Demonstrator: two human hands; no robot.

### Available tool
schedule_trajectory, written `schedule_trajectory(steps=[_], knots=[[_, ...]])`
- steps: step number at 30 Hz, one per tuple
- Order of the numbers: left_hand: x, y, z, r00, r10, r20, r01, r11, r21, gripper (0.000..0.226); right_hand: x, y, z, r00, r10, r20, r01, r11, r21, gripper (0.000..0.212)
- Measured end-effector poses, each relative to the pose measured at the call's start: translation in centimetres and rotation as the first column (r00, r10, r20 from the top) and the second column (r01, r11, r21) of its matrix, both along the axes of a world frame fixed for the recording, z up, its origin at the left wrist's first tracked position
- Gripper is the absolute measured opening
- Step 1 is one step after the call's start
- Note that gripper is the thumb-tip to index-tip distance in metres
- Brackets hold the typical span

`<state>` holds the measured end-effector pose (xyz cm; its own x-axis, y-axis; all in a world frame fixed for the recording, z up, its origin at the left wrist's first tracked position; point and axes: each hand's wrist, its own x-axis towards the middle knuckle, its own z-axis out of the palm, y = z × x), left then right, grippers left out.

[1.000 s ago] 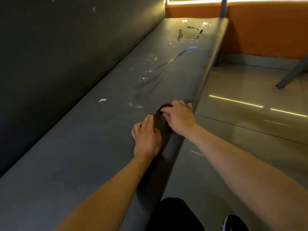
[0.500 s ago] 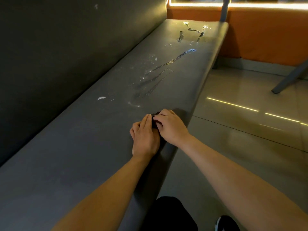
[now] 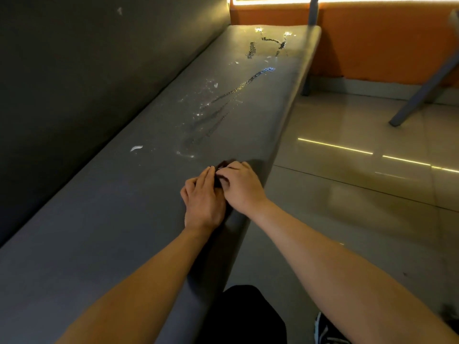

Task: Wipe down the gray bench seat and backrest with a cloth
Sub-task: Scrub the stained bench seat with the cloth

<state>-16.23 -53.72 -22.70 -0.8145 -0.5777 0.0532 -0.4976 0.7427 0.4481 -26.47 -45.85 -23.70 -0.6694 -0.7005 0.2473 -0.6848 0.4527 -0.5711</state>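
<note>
Though mostly hidden, cloth (image 3: 224,165) beneath left hand (image 3: 203,203), pinched by right hand (image 3: 242,186).

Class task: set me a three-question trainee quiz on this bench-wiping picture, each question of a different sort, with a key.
1. True or false: the cloth lies on the floor.
2. The wet streaks on the seat lie: A) beyond the cloth; B) nearer the camera than the cloth; C) on the orange wall.
3. Which hand lies flat, fingers straight?
Key: 1 false, it is on the seat; 2 A; 3 the left hand.
</note>
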Motion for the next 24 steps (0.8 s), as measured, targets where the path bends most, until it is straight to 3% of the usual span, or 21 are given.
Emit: schedule_trajectory(steps=[3, 6, 9, 13, 15, 20, 24], knots=[[0.1, 0.8, 0.5, 0.999, -0.030, -0.015, 0.028, 0.995, -0.097, 0.060, 0.9, 1.5, 0.0, 0.999, 0.008, -0.039, -0.011, 0.998, -0.067, 0.028], [-0.2, 1.8, 1.0, 0.989, -0.120, 0.085, 0.136, 0.967, -0.217, 0.055, -0.2, 2.3, -0.5, 0.978, -0.210, -0.006, 0.208, 0.971, -0.115, 0.027], [-0.7, 3.4, 1.1, 0.973, -0.134, 0.190, 0.163, 0.976, -0.143, 0.055, -2.9, 2.4, -0.4, 0.909, -0.387, 0.153, 0.406, 0.906, -0.122, 0.028], [-1.0, 4.3, 0.6, 0.982, -0.096, 0.162, 0.110, 0.991, -0.081, 0.058, -3.7, 2.6, -1.0, 0.814, -0.505, 0.288, 0.559, 0.815, -0.151, 0.029], [-0.9, 4.2, 0.5, 0.988, -0.089, 0.129, 0.099, 0.992, -0.073, 0.056, -1.4, 2.6, -1.7, 0.825, -0.470, 0.314, 0.545, 0.807, -0.225, 0.026], [-2.1, 4.4, 0.6, 0.996, -0.060, 0.068, 0.067, 0.992, -0.106, 0.046, 1.6, 4.6, -3.8, 0.931, -0.207, 0.302, 0.316, 0.870, -0.378, 0.027], [-2.6, 4.8, 0.4, 0.983, -0.090, 0.158, 0.117, 0.978, -0.172, 0.052, -0.5, 4.8, -3.7, 0.879, -0.220, 0.422, 0.394, 0.833, -0.388, 0.029]])
